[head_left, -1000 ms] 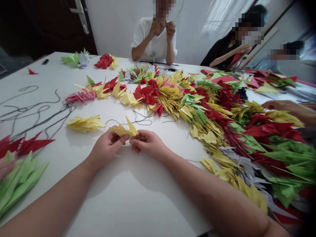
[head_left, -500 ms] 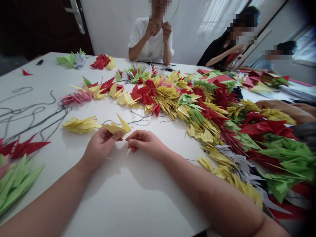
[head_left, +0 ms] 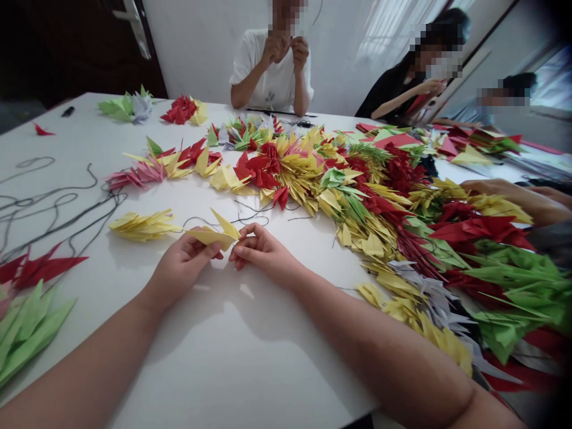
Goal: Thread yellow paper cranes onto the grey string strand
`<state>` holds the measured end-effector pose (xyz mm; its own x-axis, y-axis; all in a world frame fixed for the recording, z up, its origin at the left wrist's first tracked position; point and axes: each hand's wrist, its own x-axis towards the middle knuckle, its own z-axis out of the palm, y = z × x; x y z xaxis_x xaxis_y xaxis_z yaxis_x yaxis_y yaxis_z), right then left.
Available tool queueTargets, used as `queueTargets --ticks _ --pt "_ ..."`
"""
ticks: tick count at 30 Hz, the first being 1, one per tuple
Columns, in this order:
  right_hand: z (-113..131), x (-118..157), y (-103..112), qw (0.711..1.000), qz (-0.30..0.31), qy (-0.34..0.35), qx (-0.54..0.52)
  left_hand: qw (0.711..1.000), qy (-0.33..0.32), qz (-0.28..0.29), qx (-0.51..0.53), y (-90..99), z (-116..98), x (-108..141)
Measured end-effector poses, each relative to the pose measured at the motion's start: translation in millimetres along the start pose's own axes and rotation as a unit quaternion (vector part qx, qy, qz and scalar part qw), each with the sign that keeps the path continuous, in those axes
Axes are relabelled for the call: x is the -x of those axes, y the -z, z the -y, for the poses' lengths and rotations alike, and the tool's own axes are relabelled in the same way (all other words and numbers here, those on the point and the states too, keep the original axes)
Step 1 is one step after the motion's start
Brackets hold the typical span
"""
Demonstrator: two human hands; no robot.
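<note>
Far left of the yellow paper crane (head_left: pixel 214 236), a loose tangle of dark cord (head_left: pixel 53 202) on the white table (head_left: pixel 223 369), with a red bunch of paper cranes (head_left: pixel 42 268) and a green bunch (head_left: pixel 27 333) nearer the table's edge. Just left of the crane, a strung bunch of yellow paper cranes (head_left: pixel 140 226), lying apart from the hands. Next, the left hand (head_left: pixel 181 268), fingers and thumb closed in a pinch on the crane's body, the crane held low above the table. From the crane, a thin dark thread (head_left: pixel 201 221) curving off on both sides. Immediately right of the crane, the right hand (head_left: pixel 263 253), fingers curled and raised, tips at the crane's edge, whether gripping or only touching impossible to tell. Compared with the frame half a second earlier, right fingers lifted and more bent, no longer lying flat below the crane. Farther right of the crane, a dense mass of red, yellow and green paper cranes (head_left: pixel 357 208), and beyond it, at the far right, a co-worker's hand (head_left: pixel 496 189), resting among yellow cranes.
</note>
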<state>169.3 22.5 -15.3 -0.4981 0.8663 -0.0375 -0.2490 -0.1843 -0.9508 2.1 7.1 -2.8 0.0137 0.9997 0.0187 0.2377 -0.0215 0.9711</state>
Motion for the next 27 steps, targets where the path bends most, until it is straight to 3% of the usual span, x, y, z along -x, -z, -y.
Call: queueTargets --ticks 9,23,27 --pt "0.9 -0.2 0.9 1.000 0.001 0.002 -0.011 1.000 -0.008 -0.008 -0.005 1.4 3.1 -1.0" --pt "-0.3 -1.0 0.9 1.000 0.001 0.014 -0.010 0.998 -0.017 0.058 0.002 1.7 5.5 -2.3" --pt "-0.3 -0.8 0.8 1.000 -0.003 0.016 -0.008 0.999 -0.002 0.032 -0.007 1.8 4.7 -2.1"
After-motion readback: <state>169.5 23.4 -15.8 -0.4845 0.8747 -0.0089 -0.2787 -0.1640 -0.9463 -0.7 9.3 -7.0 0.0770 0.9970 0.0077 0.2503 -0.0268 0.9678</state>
